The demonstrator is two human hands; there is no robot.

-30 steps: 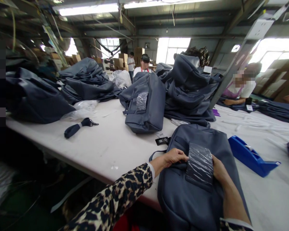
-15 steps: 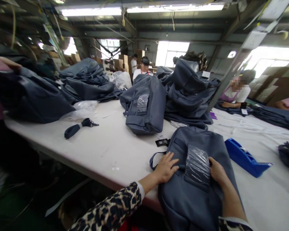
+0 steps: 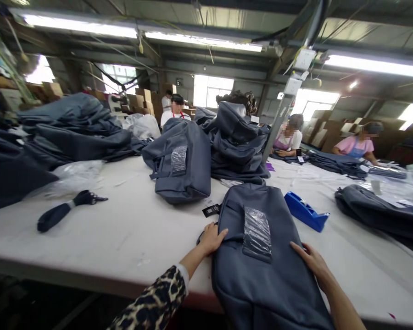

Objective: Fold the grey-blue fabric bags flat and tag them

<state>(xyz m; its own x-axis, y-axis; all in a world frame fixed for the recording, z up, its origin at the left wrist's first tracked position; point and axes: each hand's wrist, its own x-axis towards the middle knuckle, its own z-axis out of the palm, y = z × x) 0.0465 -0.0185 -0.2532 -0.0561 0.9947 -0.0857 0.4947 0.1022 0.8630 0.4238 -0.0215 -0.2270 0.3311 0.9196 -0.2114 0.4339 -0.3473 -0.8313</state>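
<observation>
A dark blue duffel bag (image 3: 261, 284) lies in front of me, its lower end reaching past the table's near edge. On its upper face is a patch wrapped in clear plastic (image 3: 257, 229). My left hand (image 3: 211, 239) grips the bag's left edge near the side strap, thumb on top. At the right edge, my right hand (image 3: 313, 262) holds the side, some of its fingers hidden behind the edge. A black hang tag (image 3: 211, 210) lies beside the bag's upper left corner.
Another blue bag (image 3: 182, 165) stands ahead, before a pile of bags (image 3: 239, 142). A blue tape dispenser (image 3: 306, 211) sits to the right, a bundled strap (image 3: 64, 213) to the left. More bags (image 3: 382, 211) lie right. Co-workers (image 3: 289, 137) sit across the white table (image 3: 131, 247).
My left hand has slid from the bag's face to its left edge. My right hand has left the plastic-wrapped patch for the right edge. The view has turned right.
</observation>
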